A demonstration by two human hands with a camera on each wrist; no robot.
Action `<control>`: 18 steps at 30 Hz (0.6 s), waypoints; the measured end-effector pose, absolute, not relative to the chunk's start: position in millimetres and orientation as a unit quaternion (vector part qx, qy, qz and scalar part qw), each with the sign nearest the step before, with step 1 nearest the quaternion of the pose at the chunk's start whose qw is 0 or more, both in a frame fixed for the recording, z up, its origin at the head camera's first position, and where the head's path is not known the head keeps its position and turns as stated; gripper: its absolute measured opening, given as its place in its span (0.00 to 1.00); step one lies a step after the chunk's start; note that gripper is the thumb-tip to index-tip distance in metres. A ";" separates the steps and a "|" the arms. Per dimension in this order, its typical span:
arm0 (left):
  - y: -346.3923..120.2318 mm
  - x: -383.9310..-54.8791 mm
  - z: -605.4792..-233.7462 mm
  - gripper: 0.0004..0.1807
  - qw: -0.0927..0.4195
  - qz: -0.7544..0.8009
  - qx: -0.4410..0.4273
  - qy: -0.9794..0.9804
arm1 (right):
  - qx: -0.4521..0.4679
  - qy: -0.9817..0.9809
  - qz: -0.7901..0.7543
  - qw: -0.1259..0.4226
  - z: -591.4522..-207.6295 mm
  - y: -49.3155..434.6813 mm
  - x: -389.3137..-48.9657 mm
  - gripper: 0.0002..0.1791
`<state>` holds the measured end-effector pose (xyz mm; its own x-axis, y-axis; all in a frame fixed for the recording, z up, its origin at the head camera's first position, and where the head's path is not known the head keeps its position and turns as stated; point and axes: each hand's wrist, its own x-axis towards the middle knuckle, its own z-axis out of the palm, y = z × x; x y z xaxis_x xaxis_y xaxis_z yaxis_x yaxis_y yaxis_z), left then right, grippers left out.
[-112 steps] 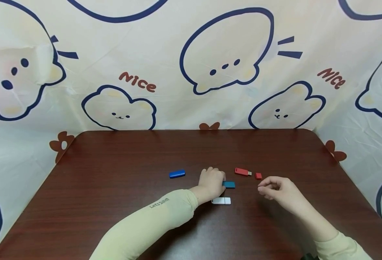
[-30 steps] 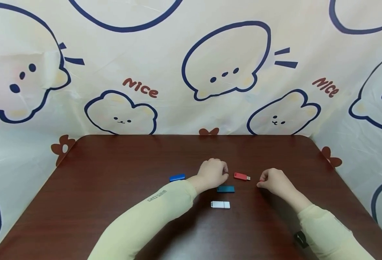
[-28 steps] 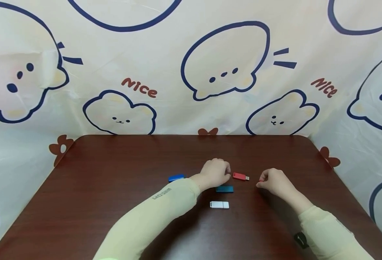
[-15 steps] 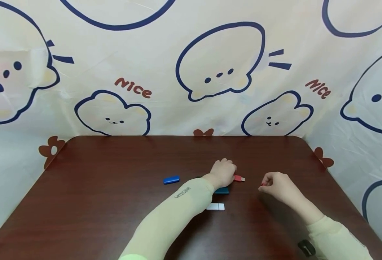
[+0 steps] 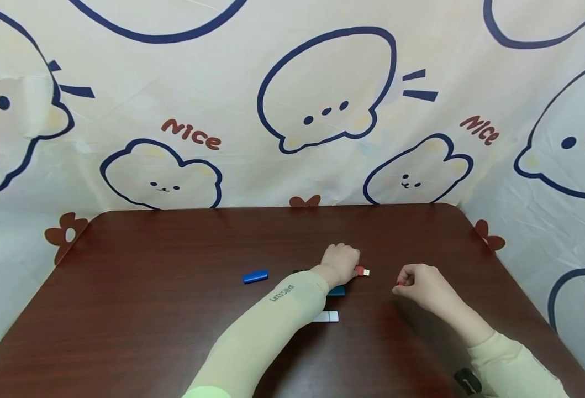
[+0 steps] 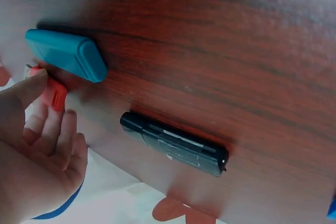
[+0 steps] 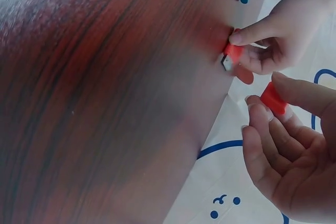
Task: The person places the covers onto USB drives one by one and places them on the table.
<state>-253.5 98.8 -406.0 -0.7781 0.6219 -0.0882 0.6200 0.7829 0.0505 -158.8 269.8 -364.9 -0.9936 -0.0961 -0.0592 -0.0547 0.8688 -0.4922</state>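
My left hand (image 5: 341, 263) pinches a red USB stick (image 6: 54, 96) between thumb and fingers, low over the table. The stick's bare metal plug (image 5: 366, 272) points right, towards my other hand. My right hand (image 5: 427, 288) holds a small red cap (image 7: 273, 99) between thumb and fingertips, a short gap away from the plug. Beside the left hand, a teal USB stick (image 6: 65, 53) lies on the table, partly covered by the left arm in the head view.
A black USB stick (image 6: 176, 142) lies mostly behind the left forearm in the head view. A white USB stick (image 5: 327, 317) rests nearer the front, and a blue one (image 5: 255, 277) further left. The brown table (image 5: 148, 320) ends at a patterned cloth (image 5: 252, 182).
The right hand has picked the red cap up from the table. My left hand has left the teal stick, moved right and taken hold of the red one. The head view has shifted slightly.
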 end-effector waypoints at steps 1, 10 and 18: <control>97.9 -253.5 -405.1 0.06 0.053 0.021 0.329 0.943 | -0.039 0.966 -0.253 0.040 -365.0 269.5 -159.0 0.09; 85.7 -254.4 -395.8 0.07 0.088 0.123 0.309 0.939 | -0.046 0.966 -0.254 0.006 -366.2 267.3 -162.1 0.04; 66.8 -249.3 -384.5 0.07 0.118 0.239 0.299 0.916 | -0.063 0.965 -0.254 -0.018 -364.5 263.5 -162.0 0.08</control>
<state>-249.3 66.8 -384.5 -0.7933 0.6044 -0.0732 0.4913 0.7065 0.5094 -162.0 263.5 -364.5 -0.9914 -0.1128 0.0669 -0.1312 0.8629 -0.4881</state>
